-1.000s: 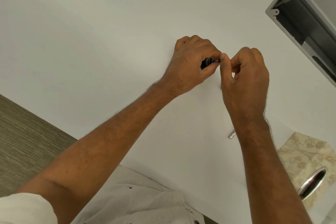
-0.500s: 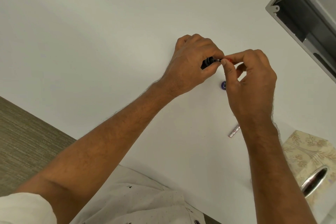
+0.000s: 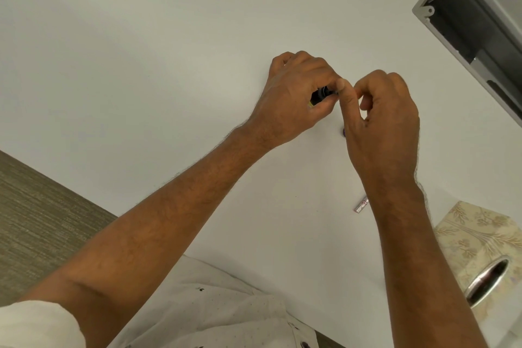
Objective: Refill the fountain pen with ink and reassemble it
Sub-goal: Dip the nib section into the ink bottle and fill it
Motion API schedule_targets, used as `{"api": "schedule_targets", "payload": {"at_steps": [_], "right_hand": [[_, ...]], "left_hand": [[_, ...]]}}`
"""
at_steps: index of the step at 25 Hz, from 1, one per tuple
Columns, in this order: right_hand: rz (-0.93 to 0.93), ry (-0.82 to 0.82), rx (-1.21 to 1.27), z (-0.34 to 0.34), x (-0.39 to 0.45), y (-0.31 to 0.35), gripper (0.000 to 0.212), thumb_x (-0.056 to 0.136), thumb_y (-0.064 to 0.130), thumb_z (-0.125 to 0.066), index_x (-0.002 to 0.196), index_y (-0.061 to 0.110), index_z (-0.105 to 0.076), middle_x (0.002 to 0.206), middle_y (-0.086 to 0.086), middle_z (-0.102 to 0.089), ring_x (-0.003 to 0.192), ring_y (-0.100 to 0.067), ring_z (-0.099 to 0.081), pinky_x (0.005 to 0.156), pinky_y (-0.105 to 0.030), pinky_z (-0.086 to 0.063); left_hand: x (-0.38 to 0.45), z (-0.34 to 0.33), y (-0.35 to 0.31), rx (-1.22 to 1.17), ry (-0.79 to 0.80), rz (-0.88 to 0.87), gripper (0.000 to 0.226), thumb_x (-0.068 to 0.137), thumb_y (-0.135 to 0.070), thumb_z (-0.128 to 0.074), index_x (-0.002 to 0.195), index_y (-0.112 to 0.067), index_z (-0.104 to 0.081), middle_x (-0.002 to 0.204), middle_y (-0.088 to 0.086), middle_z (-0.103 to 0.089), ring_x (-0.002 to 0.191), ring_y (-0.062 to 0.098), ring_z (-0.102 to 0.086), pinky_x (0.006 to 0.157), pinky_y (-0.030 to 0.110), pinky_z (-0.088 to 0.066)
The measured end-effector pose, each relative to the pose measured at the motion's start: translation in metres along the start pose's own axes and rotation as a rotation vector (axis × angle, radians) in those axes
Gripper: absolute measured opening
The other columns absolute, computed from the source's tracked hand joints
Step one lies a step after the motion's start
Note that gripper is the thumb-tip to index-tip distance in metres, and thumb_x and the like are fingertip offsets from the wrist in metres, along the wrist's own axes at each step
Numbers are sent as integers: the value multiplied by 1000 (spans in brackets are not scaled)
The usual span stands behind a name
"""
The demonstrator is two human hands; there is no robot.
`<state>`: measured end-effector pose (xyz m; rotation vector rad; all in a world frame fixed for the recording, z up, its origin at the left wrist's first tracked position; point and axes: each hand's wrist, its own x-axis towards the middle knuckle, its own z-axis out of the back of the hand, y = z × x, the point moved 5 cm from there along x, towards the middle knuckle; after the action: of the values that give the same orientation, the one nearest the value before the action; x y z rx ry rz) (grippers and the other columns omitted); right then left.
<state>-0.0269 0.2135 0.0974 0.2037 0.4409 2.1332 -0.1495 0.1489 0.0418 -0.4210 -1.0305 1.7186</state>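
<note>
My left hand [image 3: 293, 99] is closed around a short black pen section [image 3: 322, 93], of which only a little shows between thumb and fingers. My right hand [image 3: 381, 121] meets it from the right, thumb and forefinger pinched at the section's end on a small part that I cannot make out. A small dark purple object [image 3: 343, 132] peeks out on the white table [image 3: 141, 65] just left of my right palm. A thin clear tube with red marks [image 3: 361, 204] lies on the table beside my right wrist.
A grey metal channel [image 3: 466, 17] runs along the upper right corner. A floral tissue box [image 3: 480, 251] with an oval opening stands at the lower right. The table's near edge runs diagonally at lower left, with carpet [image 3: 34, 220] beyond it.
My right hand's fingers have shifted at the pen section's end, first opening toward it, then pinching in again. The purple object came into view beside my palm. My left hand has held still.
</note>
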Motion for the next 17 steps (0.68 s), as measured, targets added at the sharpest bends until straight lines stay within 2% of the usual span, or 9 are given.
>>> {"api": "schedule_targets", "payload": {"at_steps": [2, 4, 7, 11, 17], "right_hand": [[47, 20, 57, 4, -2, 1, 26, 102, 42, -60, 111, 18, -63, 102, 3, -58, 77, -5, -48, 66, -6, -35], [101, 14, 76, 8, -5, 3, 19, 102, 29, -64, 116, 16, -66, 109, 0, -64, 80, -5, -52, 71, -4, -37], [80, -14, 82, 10, -4, 3, 15, 103, 27, -64, 110, 15, -69, 105, -1, -68, 81, -5, -53, 74, -2, -37], [-6, -40, 57, 8, 0, 0, 23, 102, 36, -63, 102, 13, -67, 96, 1, -64, 78, -4, -50, 68, -1, -36], [6, -66, 41, 6, 1, 7, 33, 104, 39, -57, 83, 16, -48, 85, -1, -50, 69, -7, -37, 61, -7, -33]], "left_hand": [[0, 0, 0, 4, 10, 3, 8, 90, -27, -67, 95, -26, -73, 92, -11, -70, 97, 14, -60, 99, 38, -35], [1, 0, -1, -6, 2, -1, 9, 90, -27, -68, 95, -25, -75, 92, -10, -71, 96, 15, -61, 98, 41, -37], [1, 0, -2, -13, -8, 0, 7, 91, -27, -69, 94, -26, -75, 90, -11, -70, 95, 15, -61, 97, 41, -38], [2, 1, -1, -1, -3, 2, 8, 91, -28, -67, 94, -26, -74, 92, -11, -70, 96, 15, -61, 98, 39, -36], [1, 1, -3, 11, -18, -7, 6, 89, -25, -67, 88, -22, -71, 90, -9, -70, 94, 17, -61, 97, 39, -36]]}}
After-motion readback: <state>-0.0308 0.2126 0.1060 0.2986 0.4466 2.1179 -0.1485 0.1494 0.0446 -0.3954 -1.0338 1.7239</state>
